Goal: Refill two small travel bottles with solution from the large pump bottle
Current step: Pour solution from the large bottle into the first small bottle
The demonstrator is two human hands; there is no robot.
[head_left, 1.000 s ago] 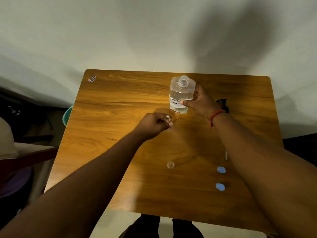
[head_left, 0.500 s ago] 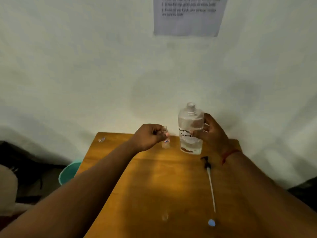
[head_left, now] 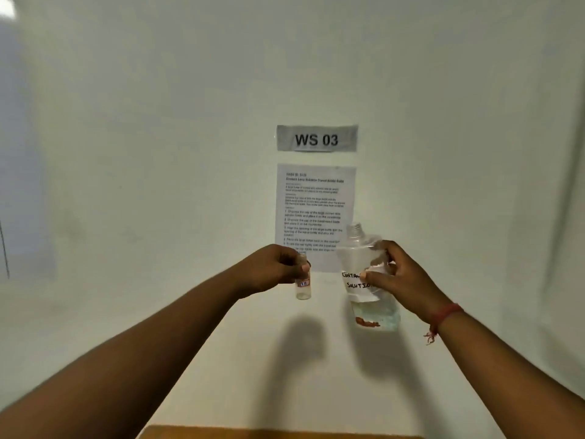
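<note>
A large clear plastic bottle (head_left: 368, 277) with no pump, part-filled and bearing a handwritten white label, is being held in the air, tilted slightly left, by the right hand (head_left: 402, 280), fingers curled around its body. Just to its left, the left hand (head_left: 269, 270) is pinching the neck of a small clear travel bottle (head_left: 303, 282), upright and uncapped. Both are hanging well above the wooden tabletop's far edge (head_left: 278, 432), before a printed instruction sheet (head_left: 315, 201) and a "WS 03" sign (head_left: 317, 138) on the wall.

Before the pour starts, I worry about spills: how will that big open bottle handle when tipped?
The large bottle looks only part full, liquid pooled low, so it is probably fairly light, though the liquid may shift suddenly. Its neck is uncapped, so a quick tilt could splash. The right hand grips smooth clear plastic, possibly slippery; the small bottle has a narrow mouth.
</note>
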